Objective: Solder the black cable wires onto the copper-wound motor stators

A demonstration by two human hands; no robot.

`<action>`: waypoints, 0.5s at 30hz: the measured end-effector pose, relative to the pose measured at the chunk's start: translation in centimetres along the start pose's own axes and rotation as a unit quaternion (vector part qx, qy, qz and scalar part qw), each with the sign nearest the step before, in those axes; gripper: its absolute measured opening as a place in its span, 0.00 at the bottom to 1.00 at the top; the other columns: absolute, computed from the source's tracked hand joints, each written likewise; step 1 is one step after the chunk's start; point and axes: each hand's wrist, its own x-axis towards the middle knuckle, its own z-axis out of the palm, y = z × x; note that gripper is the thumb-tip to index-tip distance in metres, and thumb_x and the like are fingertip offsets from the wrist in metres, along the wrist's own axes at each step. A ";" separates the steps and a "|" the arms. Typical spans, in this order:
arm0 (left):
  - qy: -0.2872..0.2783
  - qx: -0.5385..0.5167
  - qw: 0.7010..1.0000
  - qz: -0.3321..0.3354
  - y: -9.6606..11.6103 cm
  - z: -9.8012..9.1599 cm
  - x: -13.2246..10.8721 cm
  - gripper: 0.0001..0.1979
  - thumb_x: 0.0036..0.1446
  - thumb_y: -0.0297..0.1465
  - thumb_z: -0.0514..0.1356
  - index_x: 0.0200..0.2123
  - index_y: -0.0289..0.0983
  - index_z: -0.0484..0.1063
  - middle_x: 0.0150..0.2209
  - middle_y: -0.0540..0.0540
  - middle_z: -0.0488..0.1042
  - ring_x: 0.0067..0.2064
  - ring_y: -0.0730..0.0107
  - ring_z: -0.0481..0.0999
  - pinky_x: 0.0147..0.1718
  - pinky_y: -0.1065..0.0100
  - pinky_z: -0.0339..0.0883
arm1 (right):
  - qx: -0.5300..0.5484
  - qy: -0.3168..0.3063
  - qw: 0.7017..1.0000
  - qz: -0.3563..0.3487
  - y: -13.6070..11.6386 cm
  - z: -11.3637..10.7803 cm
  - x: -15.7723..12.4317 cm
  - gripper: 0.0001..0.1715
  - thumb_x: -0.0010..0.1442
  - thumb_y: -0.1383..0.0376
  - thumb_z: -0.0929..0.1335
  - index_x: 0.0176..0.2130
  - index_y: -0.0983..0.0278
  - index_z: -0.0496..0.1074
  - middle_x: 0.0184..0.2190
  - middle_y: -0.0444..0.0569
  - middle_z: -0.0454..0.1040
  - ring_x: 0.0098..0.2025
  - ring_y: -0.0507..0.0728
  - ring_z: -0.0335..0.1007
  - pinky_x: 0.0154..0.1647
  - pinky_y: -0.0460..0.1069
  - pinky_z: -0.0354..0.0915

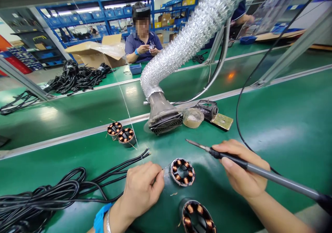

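Head view: we look down on two bare hands over a green bench top (287, 129), a ring between them.
Left hand (144, 184): we see thumb and forefinger narrowed to a pinch on thin wires (166, 175); the exact contact is partly hidden. Gripped at the ends, we judge, the leads sit apart from the coils.
Copper-wound stator (190, 173): it lies just right of the left fingertips, tilted slightly, its coils exposed where both hands reach easily.
Right hand (245, 170): fingers close pen-fashion around the soldering iron (277, 178), presumably for fine control; they sit behind the metal shaft, probably because of heat.
Iron tip: it points away from the right fingers, above the stator and apart from it.
Fume hood (166, 117): its grille opens beyond both sets of fingertips, likely placed there to draw off smoke.
Iron stand (207, 109): beyond the right fingers, with a pale tub (193, 118) beside it, seemingly within reach.
Other stators: one (187, 220) nearer us than the fingertips, two (126, 136) beyond the left hand.
Black cables (46, 200): left of the left fingers, their ends bunched beyond the knuckles.
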 end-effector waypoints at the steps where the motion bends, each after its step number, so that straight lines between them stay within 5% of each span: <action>1: -0.003 -0.022 1.000 -0.018 0.0 0.0 0.1 0.11 0.63 0.28 0.54 0.28 0.37 0.71 0.21 0.51 0.67 0.21 0.74 0.65 0.25 0.71 0.57 | 0.002 0.034 0.999 0.026 0.8 -0.1 0.2 0.10 0.56 0.64 0.71 0.40 0.61 0.79 0.30 0.48 0.74 0.28 0.55 0.68 0.26 0.50 0.64; 5: -0.027 -0.095 0.990 -0.101 0.0 -0.3 0.5 0.11 0.62 0.31 0.54 0.28 0.38 0.71 0.20 0.53 0.66 0.21 0.74 0.65 0.23 0.73 0.57 | 0.052 0.188 0.965 0.173 4.4 -0.4 1.8 0.17 0.56 0.56 0.72 0.44 0.62 0.76 0.31 0.46 0.75 0.27 0.53 0.70 0.26 0.48 0.68; 10: -0.043 -0.149 0.975 -0.157 0.0 -0.3 0.6 0.11 0.61 0.34 0.56 0.26 0.38 0.70 0.20 0.53 0.63 0.22 0.73 0.62 0.23 0.73 0.55 | 0.053 0.177 0.950 0.253 7.1 -0.6 2.9 0.20 0.54 0.55 0.71 0.41 0.67 0.77 0.23 0.45 0.73 0.22 0.52 0.69 0.20 0.46 0.66; 15: -0.065 -0.237 0.944 -0.220 -0.2 -0.4 0.9 0.13 0.61 0.37 0.56 0.26 0.38 0.69 0.22 0.53 0.63 0.25 0.72 0.61 0.25 0.73 0.54 | 0.009 0.183 0.954 0.238 7.1 -1.7 2.2 0.16 0.55 0.59 0.69 0.39 0.67 0.78 0.21 0.44 0.71 0.19 0.51 0.66 0.17 0.45 0.63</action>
